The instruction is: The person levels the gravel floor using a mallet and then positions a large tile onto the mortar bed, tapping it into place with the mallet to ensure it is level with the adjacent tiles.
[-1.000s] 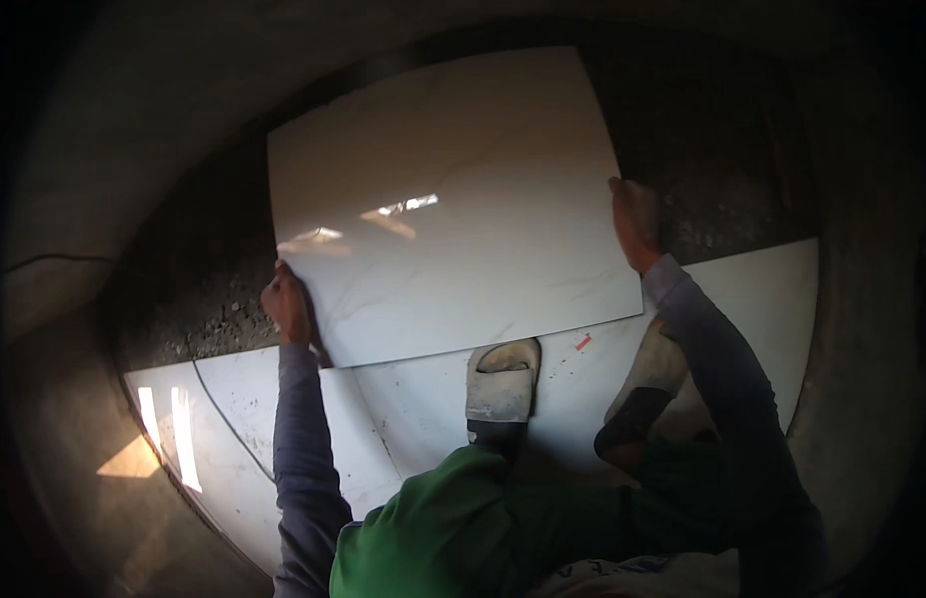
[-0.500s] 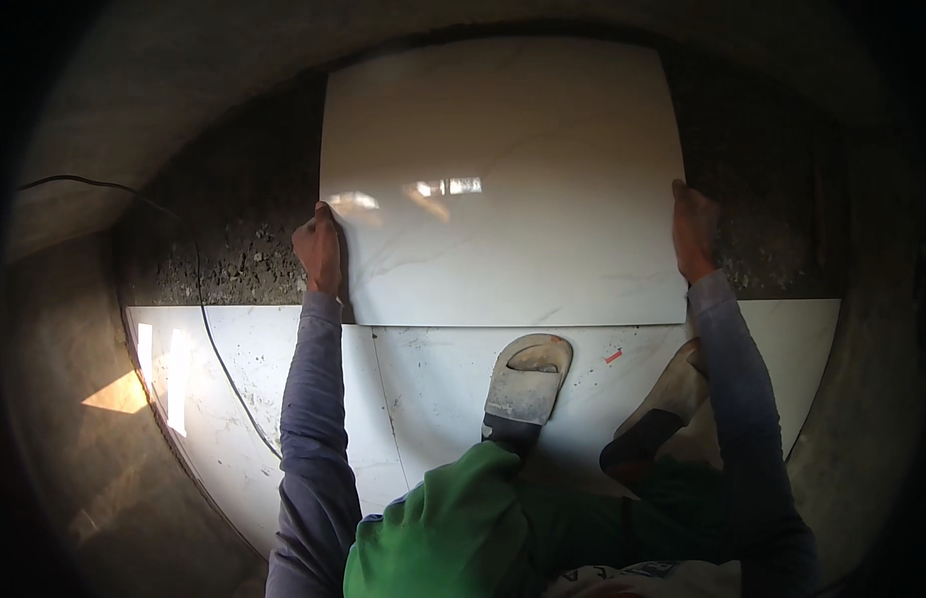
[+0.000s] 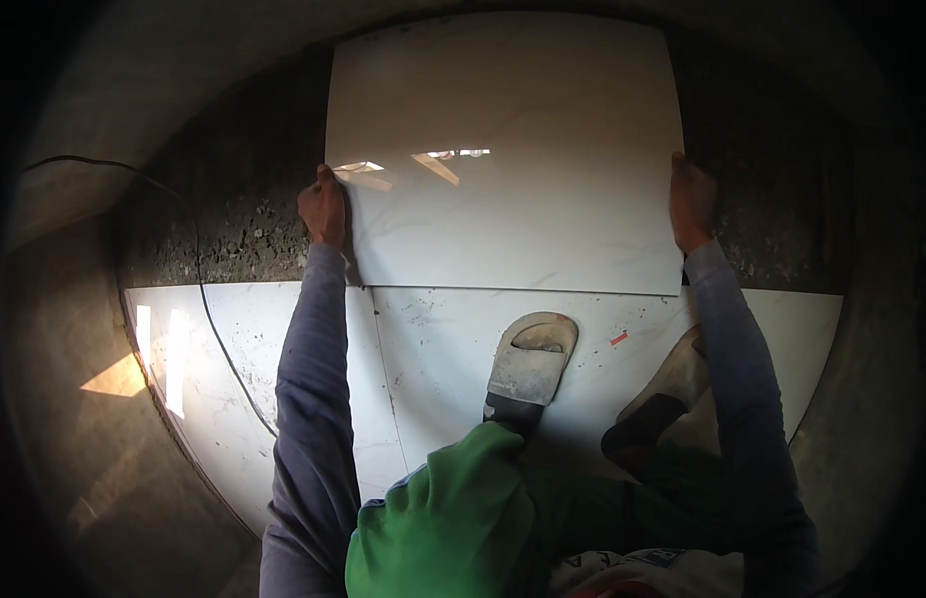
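Note:
A large glossy white tile [image 3: 513,199] with faint veining is spread between my two hands. My left hand [image 3: 324,207] is closed on its left edge, thumb on top and fingers hidden beneath or behind the edge. On the opposite edge my right hand [image 3: 692,202] grips in the same way. The tile's near edge runs along the far side of the white floor tiles [image 3: 433,344]; whether it touches them I cannot tell. Dark rough mortar or soil [image 3: 249,234] shows on both sides of the tile.
A black cable [image 3: 201,249] crosses the rough bed and the laid tiles on the left. My feet in dusty slides [image 3: 530,369] stand on those tiles. A small red piece [image 3: 619,339] lies near them. Bare walls [image 3: 64,319] enclose the space.
The tile and both hands have moved farther away from me. Its near edge, which overlapped the laid tiles, now lies about level with their far edge. Both hands kept their grip.

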The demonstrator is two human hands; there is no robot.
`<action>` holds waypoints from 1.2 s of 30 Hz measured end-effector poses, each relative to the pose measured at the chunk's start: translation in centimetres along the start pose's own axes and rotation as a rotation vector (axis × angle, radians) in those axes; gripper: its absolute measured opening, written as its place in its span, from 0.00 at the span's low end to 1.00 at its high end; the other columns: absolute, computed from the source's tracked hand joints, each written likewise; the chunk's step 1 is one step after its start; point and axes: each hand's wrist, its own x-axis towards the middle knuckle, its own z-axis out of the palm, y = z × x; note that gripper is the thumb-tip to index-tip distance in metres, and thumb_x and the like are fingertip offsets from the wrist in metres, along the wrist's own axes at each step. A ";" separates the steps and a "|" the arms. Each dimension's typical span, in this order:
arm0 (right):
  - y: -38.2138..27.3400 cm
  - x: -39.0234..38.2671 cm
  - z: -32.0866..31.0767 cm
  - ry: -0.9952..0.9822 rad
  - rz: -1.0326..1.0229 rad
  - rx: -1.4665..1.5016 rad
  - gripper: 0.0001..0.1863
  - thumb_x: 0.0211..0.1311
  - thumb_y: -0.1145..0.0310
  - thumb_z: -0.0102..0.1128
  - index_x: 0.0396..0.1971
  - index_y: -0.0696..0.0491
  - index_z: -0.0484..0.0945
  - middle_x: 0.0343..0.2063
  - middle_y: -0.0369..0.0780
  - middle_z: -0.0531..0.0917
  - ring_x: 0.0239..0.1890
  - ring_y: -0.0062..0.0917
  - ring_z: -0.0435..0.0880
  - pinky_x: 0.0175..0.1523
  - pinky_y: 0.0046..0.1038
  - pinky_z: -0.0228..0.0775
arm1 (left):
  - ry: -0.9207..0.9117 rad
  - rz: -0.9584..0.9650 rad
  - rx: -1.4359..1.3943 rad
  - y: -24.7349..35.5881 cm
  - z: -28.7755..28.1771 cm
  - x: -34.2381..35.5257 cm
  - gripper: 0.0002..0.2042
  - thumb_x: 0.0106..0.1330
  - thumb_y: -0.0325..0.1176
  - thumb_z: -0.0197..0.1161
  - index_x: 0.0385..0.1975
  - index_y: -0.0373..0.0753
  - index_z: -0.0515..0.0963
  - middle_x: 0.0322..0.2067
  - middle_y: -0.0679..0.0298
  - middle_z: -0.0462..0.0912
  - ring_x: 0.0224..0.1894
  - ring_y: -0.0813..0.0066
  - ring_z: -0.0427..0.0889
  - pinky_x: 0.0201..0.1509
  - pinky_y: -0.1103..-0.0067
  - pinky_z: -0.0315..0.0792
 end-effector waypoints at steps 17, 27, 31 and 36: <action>6.0 5.9 0.6 0.011 -0.571 -0.684 0.26 0.76 0.53 0.50 0.23 0.55 0.83 0.17 0.48 0.81 0.20 0.40 0.82 0.27 0.43 0.71 | -0.118 0.393 0.506 -4.9 2.0 1.6 0.33 0.80 0.54 0.41 0.22 0.36 0.82 0.18 0.51 0.80 0.22 0.56 0.79 0.28 0.58 0.72; -2.7 2.3 -3.6 -0.052 0.163 -0.369 0.24 0.76 0.60 0.52 0.27 0.68 0.75 0.21 0.45 0.79 0.25 0.29 0.77 0.34 0.39 0.70 | -0.131 -0.152 -0.228 -1.8 4.4 -0.9 0.31 0.73 0.56 0.61 0.15 0.34 0.74 0.16 0.73 0.69 0.23 0.81 0.61 0.26 0.73 0.56; -2.2 3.1 -5.4 -0.145 0.135 -0.484 0.29 0.78 0.55 0.50 0.27 0.70 0.78 0.22 0.50 0.83 0.27 0.31 0.82 0.34 0.40 0.71 | -0.166 -0.061 -0.164 -0.2 5.0 -1.9 0.31 0.73 0.55 0.61 0.16 0.31 0.75 0.17 0.71 0.70 0.24 0.80 0.62 0.27 0.72 0.58; -1.1 3.5 -6.0 -0.187 0.108 -0.520 0.31 0.77 0.54 0.48 0.29 0.71 0.82 0.26 0.57 0.86 0.30 0.40 0.87 0.37 0.43 0.73 | -0.139 -0.124 -0.149 0.9 5.5 -3.1 0.32 0.73 0.54 0.59 0.26 0.22 0.79 0.23 0.65 0.76 0.29 0.75 0.67 0.33 0.70 0.65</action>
